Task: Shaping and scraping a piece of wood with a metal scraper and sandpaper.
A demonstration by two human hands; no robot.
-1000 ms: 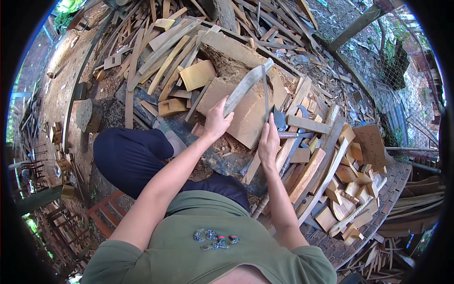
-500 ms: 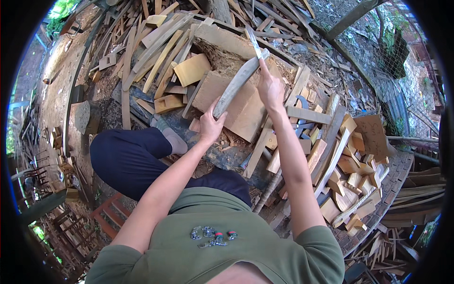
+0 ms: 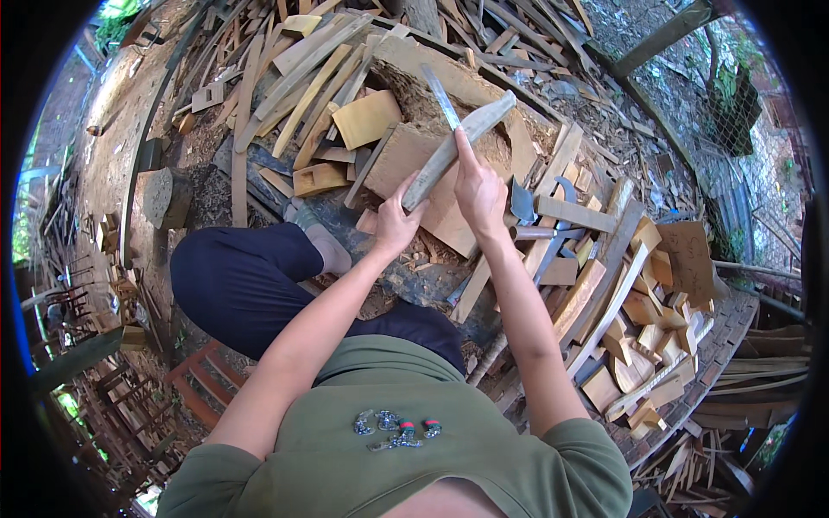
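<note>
Work appears under way but unfinished as the left hand (image 3: 399, 226) clamps a curved, grey-brown wooden slat (image 3: 440, 162) and the right hand (image 3: 480, 197) grips a narrow, silver metal blade (image 3: 441, 97) across it.

Curved strip (image 3: 442, 162): bare wood, matt, grained. Blade (image 3: 442, 98): metal, smooth, bright. Hollowed block (image 3: 404, 97): wood, rough and crumbled inside. Shirt (image 3: 345, 470): matt cloth. Trousers (image 3: 246, 276): matt cloth, softly creased. Brown sheet (image 3: 688, 259): matt, apparently cardboard, too far off to confirm.
</note>
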